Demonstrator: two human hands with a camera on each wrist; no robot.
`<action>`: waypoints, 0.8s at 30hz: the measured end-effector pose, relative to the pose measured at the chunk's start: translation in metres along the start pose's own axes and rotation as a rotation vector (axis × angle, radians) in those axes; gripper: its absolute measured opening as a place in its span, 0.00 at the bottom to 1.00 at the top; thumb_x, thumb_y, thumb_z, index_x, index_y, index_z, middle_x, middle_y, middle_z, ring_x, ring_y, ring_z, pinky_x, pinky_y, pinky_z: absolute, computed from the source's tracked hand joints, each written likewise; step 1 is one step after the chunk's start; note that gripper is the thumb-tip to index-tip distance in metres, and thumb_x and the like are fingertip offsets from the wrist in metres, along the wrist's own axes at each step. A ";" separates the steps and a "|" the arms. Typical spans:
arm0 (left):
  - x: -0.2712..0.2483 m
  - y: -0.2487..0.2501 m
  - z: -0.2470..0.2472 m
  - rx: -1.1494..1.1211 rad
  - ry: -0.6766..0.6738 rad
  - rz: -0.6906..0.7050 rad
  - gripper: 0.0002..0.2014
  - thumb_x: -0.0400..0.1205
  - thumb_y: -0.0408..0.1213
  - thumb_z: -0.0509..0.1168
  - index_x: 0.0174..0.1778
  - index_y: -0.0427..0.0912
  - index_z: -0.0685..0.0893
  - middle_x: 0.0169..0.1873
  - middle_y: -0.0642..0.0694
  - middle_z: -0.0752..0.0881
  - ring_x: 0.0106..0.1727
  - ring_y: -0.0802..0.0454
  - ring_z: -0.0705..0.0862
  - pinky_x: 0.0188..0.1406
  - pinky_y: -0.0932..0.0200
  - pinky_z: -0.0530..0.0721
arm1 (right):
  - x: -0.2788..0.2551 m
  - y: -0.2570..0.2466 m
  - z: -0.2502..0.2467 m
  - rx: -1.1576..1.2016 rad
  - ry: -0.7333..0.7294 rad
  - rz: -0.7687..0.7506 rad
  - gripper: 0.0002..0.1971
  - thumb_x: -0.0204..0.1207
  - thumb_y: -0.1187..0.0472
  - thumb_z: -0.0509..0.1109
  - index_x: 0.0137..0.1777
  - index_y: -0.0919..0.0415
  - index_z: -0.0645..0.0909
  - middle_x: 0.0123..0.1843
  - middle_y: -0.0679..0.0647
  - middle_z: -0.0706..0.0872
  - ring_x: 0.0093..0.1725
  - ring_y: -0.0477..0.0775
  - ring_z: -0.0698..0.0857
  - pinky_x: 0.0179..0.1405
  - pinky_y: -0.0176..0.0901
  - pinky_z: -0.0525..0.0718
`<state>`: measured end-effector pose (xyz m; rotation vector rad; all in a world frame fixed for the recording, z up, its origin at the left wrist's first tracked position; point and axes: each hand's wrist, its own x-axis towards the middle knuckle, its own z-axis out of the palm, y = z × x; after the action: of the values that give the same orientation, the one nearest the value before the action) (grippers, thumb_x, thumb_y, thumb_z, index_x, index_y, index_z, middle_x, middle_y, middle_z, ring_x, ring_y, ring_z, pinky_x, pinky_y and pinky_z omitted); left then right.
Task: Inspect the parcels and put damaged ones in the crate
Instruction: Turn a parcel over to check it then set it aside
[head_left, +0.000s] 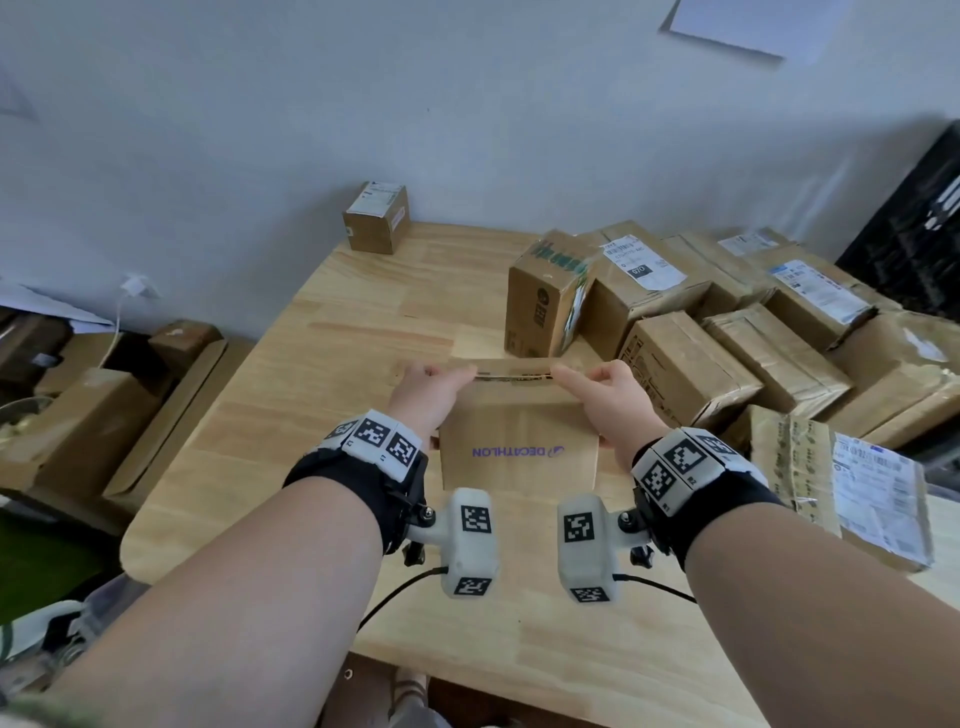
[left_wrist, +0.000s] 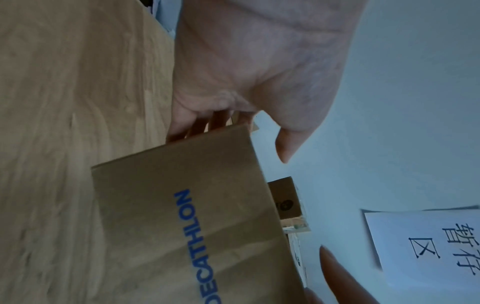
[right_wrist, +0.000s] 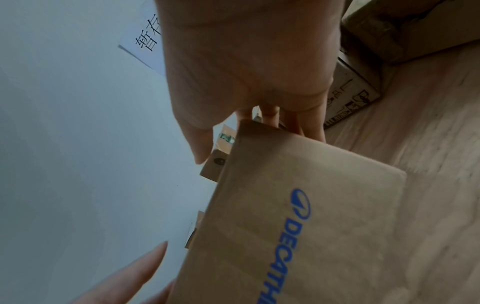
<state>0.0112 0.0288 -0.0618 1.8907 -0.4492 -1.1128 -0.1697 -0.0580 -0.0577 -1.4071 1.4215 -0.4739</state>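
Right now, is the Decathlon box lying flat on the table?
No, both hands, left hand and right hand, hold the Decathlon box tilted up by its far edge.

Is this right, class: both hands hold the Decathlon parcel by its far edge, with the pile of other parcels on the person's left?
One error: the head view shows the pile of other parcels on the person's right. Both the left hand and right hand do hold the Decathlon parcel by its far edge.

The wooden table carries a small box at the far edge and many parcels on the right.
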 end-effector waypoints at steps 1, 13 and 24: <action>0.000 0.000 0.001 0.007 0.018 0.018 0.23 0.77 0.52 0.71 0.62 0.48 0.71 0.60 0.46 0.78 0.61 0.42 0.79 0.62 0.37 0.81 | 0.000 0.000 -0.001 -0.017 0.017 -0.001 0.22 0.74 0.41 0.74 0.56 0.54 0.73 0.48 0.50 0.80 0.49 0.51 0.81 0.55 0.54 0.85; 0.000 -0.037 0.003 0.251 -0.115 -0.181 0.28 0.65 0.56 0.77 0.53 0.41 0.84 0.52 0.40 0.88 0.53 0.37 0.87 0.55 0.38 0.87 | 0.003 0.037 0.009 -0.176 -0.113 0.189 0.43 0.69 0.46 0.81 0.78 0.60 0.63 0.58 0.54 0.76 0.61 0.59 0.82 0.60 0.59 0.86; 0.011 -0.042 0.005 0.336 -0.108 -0.123 0.22 0.74 0.51 0.75 0.54 0.37 0.85 0.51 0.38 0.89 0.52 0.36 0.88 0.53 0.36 0.87 | 0.006 0.033 0.010 -0.466 -0.190 0.139 0.31 0.76 0.39 0.72 0.65 0.66 0.76 0.51 0.55 0.83 0.53 0.57 0.84 0.50 0.50 0.87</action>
<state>0.0084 0.0422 -0.1038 2.1793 -0.6192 -1.2887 -0.1758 -0.0518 -0.0914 -1.6519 1.5175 0.0895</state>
